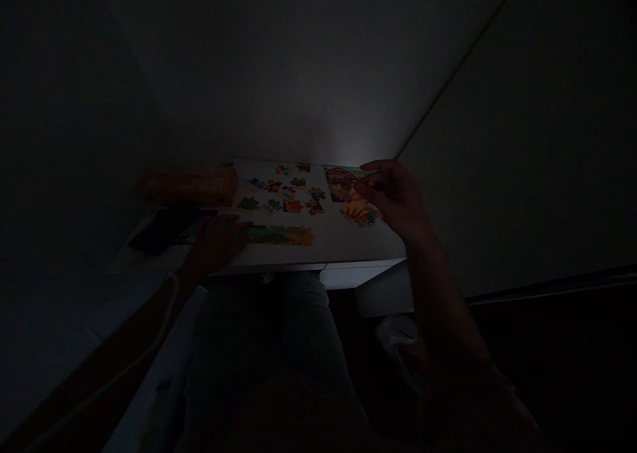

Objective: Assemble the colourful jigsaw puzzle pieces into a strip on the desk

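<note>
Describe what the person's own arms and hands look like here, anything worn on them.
Both arms look bare to well above the wrist, with no sleeves showing. The left hand and right hand seem ungloved; the dim light hides any rings or watch. A thin pale cord runs along the left forearm.

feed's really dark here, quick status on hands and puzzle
Left hand flat on table, touching assembled strip. Right hand over barn section, grip unclear. Loose pieces between; orange box far left.
</note>
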`<act>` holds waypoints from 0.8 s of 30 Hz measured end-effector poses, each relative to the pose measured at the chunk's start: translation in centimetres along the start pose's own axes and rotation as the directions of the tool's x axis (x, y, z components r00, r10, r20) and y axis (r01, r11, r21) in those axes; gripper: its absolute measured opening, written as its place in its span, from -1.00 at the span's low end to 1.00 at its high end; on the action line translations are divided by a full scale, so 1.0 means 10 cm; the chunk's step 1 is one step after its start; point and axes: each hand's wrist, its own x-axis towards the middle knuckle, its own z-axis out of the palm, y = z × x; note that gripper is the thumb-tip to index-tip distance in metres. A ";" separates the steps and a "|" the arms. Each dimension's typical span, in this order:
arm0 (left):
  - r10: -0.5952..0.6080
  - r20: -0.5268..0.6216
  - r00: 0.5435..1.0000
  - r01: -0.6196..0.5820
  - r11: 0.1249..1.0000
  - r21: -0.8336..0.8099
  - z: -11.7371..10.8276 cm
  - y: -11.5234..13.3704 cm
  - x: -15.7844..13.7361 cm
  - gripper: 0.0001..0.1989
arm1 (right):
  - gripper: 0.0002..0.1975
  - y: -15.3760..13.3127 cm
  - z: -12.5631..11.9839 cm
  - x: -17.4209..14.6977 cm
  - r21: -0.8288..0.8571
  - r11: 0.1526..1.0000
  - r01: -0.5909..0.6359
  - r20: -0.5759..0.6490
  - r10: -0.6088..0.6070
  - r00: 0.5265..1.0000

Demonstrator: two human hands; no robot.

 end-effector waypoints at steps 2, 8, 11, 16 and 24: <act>-0.002 0.002 1.000 0.002 1.000 -0.014 0.00 0.00 0.00 -0.50 | -0.55 0.26 0.06 -0.01 0.007 0.999 -0.040 0.056 0.039 0.998; -0.030 -0.005 1.000 0.030 0.998 -0.047 0.00 0.02 0.01 -0.51 | -0.56 1.13 0.37 -0.17 -0.063 0.951 -0.304 0.357 0.306 0.883; -0.039 0.017 0.999 0.040 0.997 -0.067 -0.04 0.05 0.01 -0.51 | -0.70 1.38 0.50 -0.24 -0.156 0.919 -0.362 0.421 0.393 0.818; -0.058 0.014 0.998 0.059 0.993 -0.101 -0.07 0.07 0.01 -0.52 | -0.70 1.54 0.50 -0.32 -0.346 0.908 -0.234 0.385 0.365 0.848; -0.070 0.037 0.997 0.074 0.990 -0.121 -0.03 0.07 0.02 -0.54 | -0.61 1.45 0.31 -0.80 -0.505 0.863 0.006 0.412 0.235 0.880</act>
